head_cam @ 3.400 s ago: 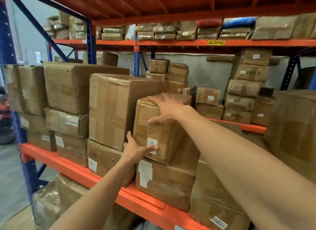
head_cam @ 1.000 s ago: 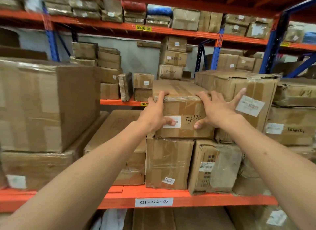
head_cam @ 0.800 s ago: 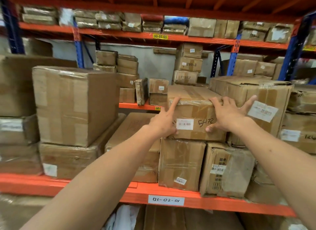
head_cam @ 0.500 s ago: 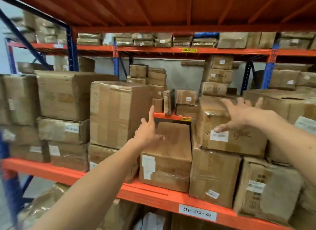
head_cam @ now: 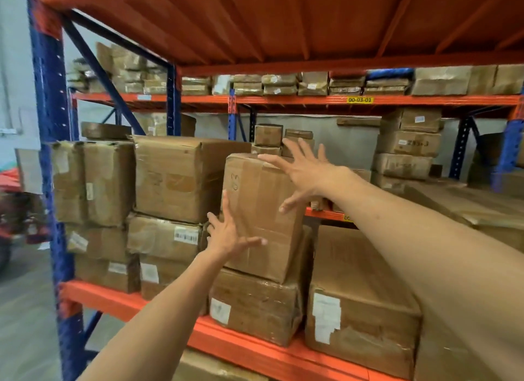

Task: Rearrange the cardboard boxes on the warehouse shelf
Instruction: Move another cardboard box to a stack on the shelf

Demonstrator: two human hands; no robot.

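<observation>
1. We stand before an orange-and-blue warehouse shelf (head_cam: 255, 349), its orange front beam running down to the right and a blue upright (head_cam: 51, 182) closing off the left end; open aisle floor (head_cam: 25, 309) lies beyond that post.
2. Four stacks of cardboard boxes fill this level. At far right a long low box (head_cam: 360, 304) leaves open room above it, up to the deck overhead.
3. Left of that gap, the tall box (head_cam: 255, 207) sits on a film-wrapped base box (head_cam: 255, 307), its bottom right corner jutting past the base's front edge. Its left side stands close against the big box (head_cam: 175, 176) beside it; whether they touch we cannot tell.
4. Our right hand (head_cam: 306, 173) is spread wide at the tall box's top right corner, fingers splayed, nothing gripped.
5. Our left hand (head_cam: 226, 233) is open too, palm near the box's lower left front, one finger pointing up along its edge; whether it touches, we cannot tell.
</observation>
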